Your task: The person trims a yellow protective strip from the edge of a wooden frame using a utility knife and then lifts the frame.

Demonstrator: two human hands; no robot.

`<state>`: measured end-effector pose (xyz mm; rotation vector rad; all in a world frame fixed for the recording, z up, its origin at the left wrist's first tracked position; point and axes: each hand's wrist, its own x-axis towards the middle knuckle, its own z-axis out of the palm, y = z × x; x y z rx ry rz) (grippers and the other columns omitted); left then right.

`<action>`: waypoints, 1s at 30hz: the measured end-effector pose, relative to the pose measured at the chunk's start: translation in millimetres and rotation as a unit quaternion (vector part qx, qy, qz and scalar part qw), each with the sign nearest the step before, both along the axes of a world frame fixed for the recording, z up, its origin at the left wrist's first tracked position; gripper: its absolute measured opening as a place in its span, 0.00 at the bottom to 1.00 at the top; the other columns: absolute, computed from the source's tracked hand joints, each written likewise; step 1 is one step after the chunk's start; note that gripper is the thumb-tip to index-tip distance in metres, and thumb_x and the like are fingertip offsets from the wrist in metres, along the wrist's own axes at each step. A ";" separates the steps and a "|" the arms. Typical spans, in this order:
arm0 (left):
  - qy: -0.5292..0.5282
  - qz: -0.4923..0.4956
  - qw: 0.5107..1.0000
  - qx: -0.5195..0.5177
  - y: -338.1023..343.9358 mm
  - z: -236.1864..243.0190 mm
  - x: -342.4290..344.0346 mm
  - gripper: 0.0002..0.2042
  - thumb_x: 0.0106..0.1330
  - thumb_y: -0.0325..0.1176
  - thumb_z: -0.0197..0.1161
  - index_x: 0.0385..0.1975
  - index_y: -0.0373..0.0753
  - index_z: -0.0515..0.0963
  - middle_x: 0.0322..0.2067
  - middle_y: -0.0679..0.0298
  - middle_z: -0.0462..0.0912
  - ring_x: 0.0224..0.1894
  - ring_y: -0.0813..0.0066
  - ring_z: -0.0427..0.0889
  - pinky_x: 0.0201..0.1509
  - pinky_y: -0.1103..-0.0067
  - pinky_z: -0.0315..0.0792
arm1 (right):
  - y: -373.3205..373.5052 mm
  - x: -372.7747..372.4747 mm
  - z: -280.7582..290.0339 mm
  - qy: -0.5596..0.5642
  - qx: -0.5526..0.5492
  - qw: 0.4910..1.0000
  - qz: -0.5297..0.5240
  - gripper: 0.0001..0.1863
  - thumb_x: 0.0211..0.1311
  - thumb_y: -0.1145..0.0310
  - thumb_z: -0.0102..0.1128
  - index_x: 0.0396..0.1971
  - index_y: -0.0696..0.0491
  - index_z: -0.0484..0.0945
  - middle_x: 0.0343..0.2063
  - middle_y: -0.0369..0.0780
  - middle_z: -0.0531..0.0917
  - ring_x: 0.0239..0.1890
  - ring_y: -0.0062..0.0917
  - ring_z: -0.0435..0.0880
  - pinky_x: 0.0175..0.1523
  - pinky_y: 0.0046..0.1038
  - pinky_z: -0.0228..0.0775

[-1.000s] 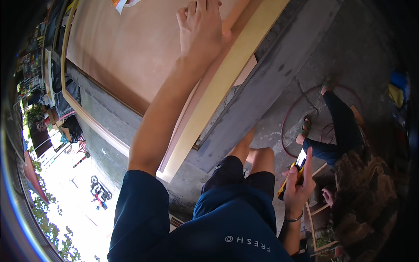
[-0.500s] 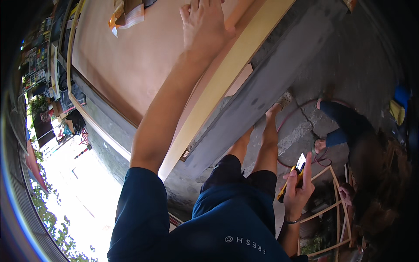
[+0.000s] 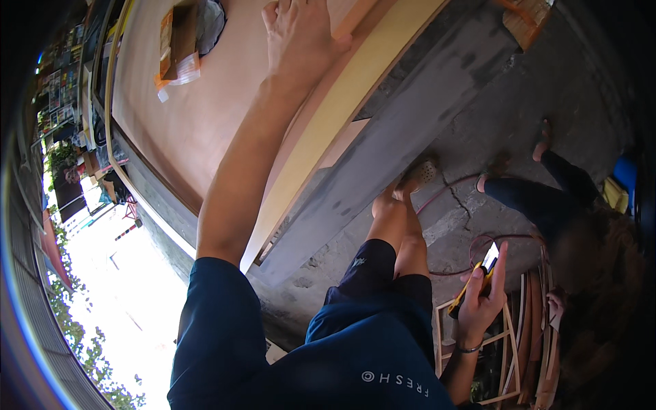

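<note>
My left hand [image 3: 301, 42] lies on a large pinkish-tan panel [image 3: 198, 116], its thumb spread out towards the pale wooden strip [image 3: 342, 96] along the panel's edge. The fingertips run up to the top rim of the picture. Low on the right, my right hand [image 3: 482, 311] is closed around a yellow and black utility knife [image 3: 473, 287]. The bright blade points up and away from the panel, with the index finger stretched out alongside it.
On the panel lies a brown cardboard piece with orange tape [image 3: 181, 41]. Another cardboard piece [image 3: 526, 24] is at the upper right. A person in dark trousers [image 3: 526, 198] is on the right, near a reddish hose [image 3: 471, 249]. Wooden frames [image 3: 506, 342] stand below.
My view has shifted, and my legs have stepped along the panel. The right hand with the knife appears a little further right; the left hand stays on the panel. The other person's legs have moved.
</note>
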<state>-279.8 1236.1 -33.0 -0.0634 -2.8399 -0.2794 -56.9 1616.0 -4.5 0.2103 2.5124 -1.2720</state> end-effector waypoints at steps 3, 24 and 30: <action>0.005 0.003 1.000 0.001 6.4 1.1 -26.2 0.28 0.45 0.33 0.73 0.47 0.38 0.69 0.45 0.55 0.72 0.52 0.56 0.70 0.57 0.63 0.59 | 2.4 -18.4 12.4 -0.046 -0.020 0.998 -0.028 0.30 0.73 0.69 0.47 0.72 0.58 0.56 0.20 0.37 0.80 0.17 0.15 0.75 0.23 0.19 0.63; -0.014 0.004 1.000 0.004 54.4 4.1 -197.2 0.28 0.46 0.37 0.73 0.49 0.40 0.72 0.48 0.62 0.74 0.53 0.60 0.71 0.60 0.65 0.57 | 13.7 -224.0 17.7 0.002 -0.030 1.000 0.004 0.30 0.71 0.72 0.51 0.71 0.59 0.59 0.20 0.36 0.83 0.17 0.12 0.77 0.23 0.17 0.65; -0.005 0.000 1.000 -0.001 68.0 3.3 -246.5 0.27 0.47 0.36 0.74 0.49 0.41 0.73 0.49 0.64 0.75 0.54 0.62 0.72 0.62 0.65 0.57 | 11.4 -283.3 19.4 0.014 -0.012 0.999 0.032 0.30 0.71 0.72 0.51 0.71 0.59 0.59 0.20 0.37 0.83 0.18 0.13 0.78 0.23 0.17 0.67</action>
